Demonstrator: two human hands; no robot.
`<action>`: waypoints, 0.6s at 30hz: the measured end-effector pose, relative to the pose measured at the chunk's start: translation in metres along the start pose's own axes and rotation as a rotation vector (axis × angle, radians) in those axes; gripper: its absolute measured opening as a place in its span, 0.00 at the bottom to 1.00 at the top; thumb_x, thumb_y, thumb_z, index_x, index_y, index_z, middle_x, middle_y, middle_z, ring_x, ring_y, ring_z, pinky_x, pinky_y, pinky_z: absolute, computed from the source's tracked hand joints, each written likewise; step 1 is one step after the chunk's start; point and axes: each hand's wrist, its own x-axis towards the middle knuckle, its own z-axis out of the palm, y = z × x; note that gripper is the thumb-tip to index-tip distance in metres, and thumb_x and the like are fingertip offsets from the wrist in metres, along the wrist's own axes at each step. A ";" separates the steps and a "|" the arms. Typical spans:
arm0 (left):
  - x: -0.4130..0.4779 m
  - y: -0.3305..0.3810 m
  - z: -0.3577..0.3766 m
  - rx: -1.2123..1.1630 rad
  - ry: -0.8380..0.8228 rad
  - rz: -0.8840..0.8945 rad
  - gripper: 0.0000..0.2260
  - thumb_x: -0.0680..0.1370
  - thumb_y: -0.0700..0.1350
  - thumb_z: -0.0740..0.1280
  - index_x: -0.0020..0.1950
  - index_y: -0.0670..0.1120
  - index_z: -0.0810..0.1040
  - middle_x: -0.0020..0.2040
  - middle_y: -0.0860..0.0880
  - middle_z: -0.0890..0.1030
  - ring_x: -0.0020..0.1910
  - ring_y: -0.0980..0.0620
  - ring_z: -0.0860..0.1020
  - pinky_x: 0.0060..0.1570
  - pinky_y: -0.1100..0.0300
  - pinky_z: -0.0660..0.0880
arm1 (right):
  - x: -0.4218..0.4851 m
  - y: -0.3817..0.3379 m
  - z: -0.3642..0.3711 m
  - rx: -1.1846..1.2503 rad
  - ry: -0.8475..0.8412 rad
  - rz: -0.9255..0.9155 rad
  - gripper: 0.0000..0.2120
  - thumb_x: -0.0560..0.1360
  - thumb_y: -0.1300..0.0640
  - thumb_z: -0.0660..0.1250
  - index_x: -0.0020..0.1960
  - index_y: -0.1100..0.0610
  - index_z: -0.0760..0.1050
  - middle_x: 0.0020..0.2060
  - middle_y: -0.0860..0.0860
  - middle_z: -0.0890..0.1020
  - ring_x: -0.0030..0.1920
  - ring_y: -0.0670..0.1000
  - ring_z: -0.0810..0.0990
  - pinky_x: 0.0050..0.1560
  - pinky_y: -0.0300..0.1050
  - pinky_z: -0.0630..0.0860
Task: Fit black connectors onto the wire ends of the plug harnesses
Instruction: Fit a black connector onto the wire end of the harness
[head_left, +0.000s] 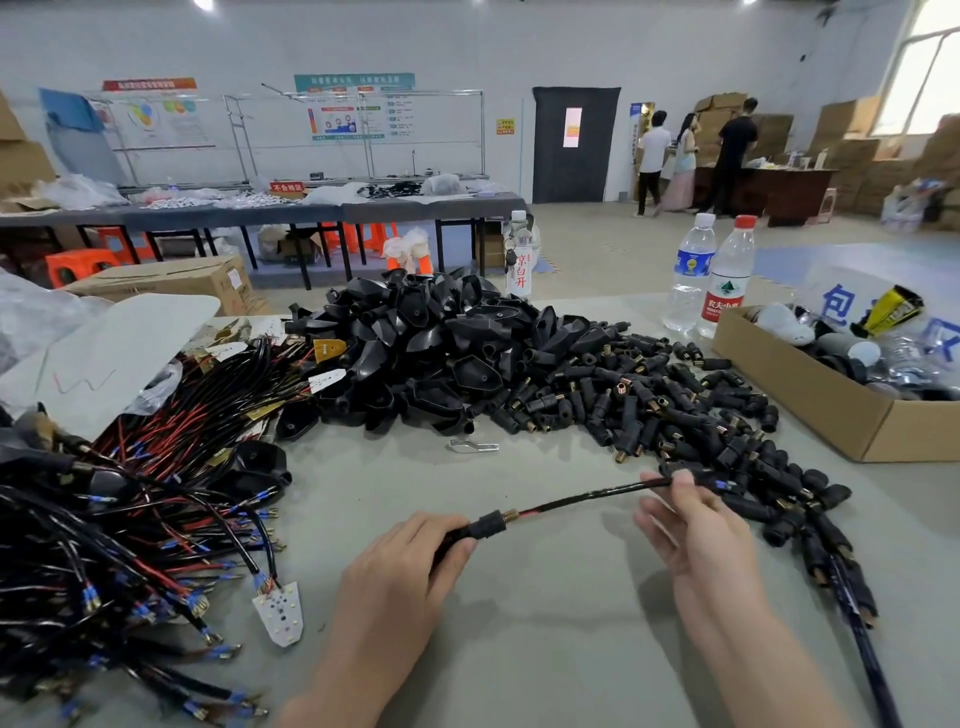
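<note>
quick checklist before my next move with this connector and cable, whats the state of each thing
1. Left hand grips the black cylindrical connector with brass tip: ok.
2. Right hand pinches the thin black cable near its far end: ok.
3. Cable hangs unknotted between the hands: ok.
4. Cable enters the connector's brass tip: ok.
5. Blue-sleeved wire ends beyond the right hand lie apart from the pile of loose black connectors: cannot tell.

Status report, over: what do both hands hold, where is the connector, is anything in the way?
Left hand grips black connector. Right hand pinches wire, which meets connector's brass end. Pile of loose connectors just beyond right hand, not between hands.
</note>
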 end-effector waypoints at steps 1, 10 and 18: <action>0.000 -0.001 0.000 -0.003 -0.006 0.000 0.08 0.80 0.56 0.62 0.53 0.57 0.79 0.45 0.60 0.78 0.42 0.57 0.77 0.39 0.57 0.75 | 0.000 -0.002 -0.001 0.023 -0.026 0.028 0.09 0.82 0.55 0.62 0.48 0.60 0.75 0.47 0.55 0.85 0.35 0.47 0.83 0.36 0.39 0.82; 0.004 0.008 0.005 0.016 -0.015 0.069 0.15 0.78 0.56 0.61 0.54 0.51 0.82 0.45 0.58 0.82 0.44 0.55 0.81 0.46 0.59 0.72 | -0.038 0.046 0.034 -0.267 -0.428 0.205 0.06 0.77 0.64 0.68 0.53 0.63 0.79 0.43 0.57 0.86 0.42 0.50 0.84 0.41 0.39 0.81; 0.001 -0.006 0.006 -0.018 -0.187 0.004 0.13 0.79 0.56 0.66 0.64 0.58 0.76 0.55 0.64 0.77 0.58 0.59 0.74 0.58 0.64 0.65 | -0.032 0.041 0.030 -0.270 -0.324 0.101 0.08 0.80 0.63 0.65 0.51 0.59 0.83 0.44 0.55 0.87 0.41 0.48 0.84 0.40 0.36 0.80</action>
